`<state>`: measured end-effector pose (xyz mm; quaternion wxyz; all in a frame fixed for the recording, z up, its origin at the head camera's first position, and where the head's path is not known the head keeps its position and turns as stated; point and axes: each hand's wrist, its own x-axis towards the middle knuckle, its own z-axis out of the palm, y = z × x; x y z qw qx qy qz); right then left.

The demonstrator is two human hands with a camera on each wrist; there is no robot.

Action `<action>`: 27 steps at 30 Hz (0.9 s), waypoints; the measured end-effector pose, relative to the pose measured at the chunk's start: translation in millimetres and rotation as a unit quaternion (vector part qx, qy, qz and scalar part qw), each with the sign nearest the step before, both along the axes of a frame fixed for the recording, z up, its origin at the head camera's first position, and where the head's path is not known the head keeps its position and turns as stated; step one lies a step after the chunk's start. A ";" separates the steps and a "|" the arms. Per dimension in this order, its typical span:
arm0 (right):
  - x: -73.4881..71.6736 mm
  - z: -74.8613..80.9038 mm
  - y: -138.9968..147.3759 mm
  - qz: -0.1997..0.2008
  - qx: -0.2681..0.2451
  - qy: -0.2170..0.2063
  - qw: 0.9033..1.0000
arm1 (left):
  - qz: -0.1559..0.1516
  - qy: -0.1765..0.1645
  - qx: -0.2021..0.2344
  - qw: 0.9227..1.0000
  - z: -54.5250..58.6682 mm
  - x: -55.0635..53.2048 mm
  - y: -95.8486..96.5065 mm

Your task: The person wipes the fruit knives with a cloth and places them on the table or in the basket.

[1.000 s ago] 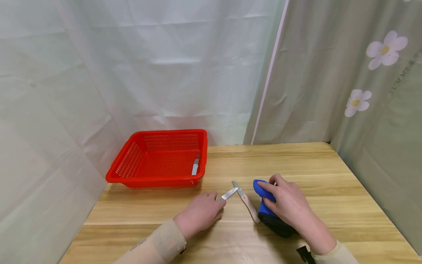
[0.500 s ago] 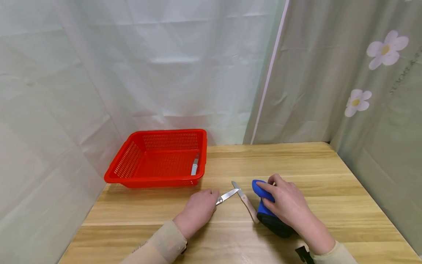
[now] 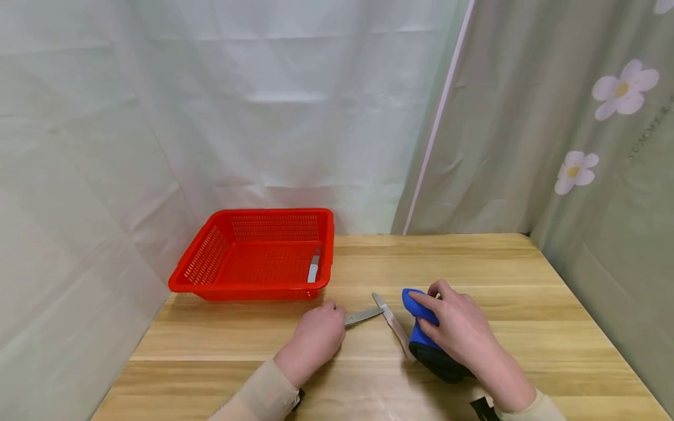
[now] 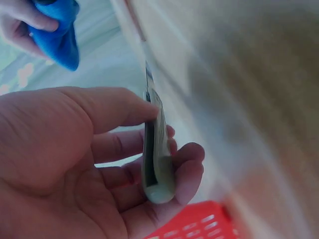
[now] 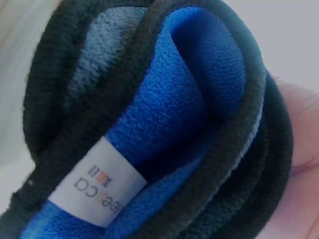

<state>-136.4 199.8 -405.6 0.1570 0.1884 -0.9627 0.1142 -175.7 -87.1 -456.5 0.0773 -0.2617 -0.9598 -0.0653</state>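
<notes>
My left hand (image 3: 316,336) pinches a folding knife (image 3: 364,316) by its handle, with the blade pointing right. In the left wrist view thumb and fingers close round the pale handle (image 4: 163,149), and a dark slot runs along it. The blade's tip overlaps a second knife (image 3: 399,335) in the head view; that one lies slantwise on the table and has a light pinkish handle. My right hand (image 3: 458,324) grips a bunched blue cloth (image 3: 421,333) with thick black edging, just right of the second knife. A white label (image 5: 98,181) shows on the cloth.
A red plastic basket (image 3: 253,292) with slotted walls stands at the back left of the wooden table (image 3: 421,257). Another knife (image 3: 313,270) lies inside, along its right wall. Pale curtains (image 3: 295,117) hang behind and on both sides.
My left hand has turned the knife, so its blade looks duller and its angle is flatter. The right hand and cloth stay nearly in place. The head view has shifted slightly.
</notes>
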 end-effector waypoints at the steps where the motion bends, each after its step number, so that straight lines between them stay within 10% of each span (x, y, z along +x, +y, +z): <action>1: 0.1 0.3 0.1 0.000 0.000 0.001 1.000 | 0.004 0.009 0.005 1.000 1.6 1.1 -0.9; 27: -9.6 35.0 -23.2 0.017 -0.044 0.047 0.998 | -0.004 0.109 0.134 0.985 59.6 13.4 -9.5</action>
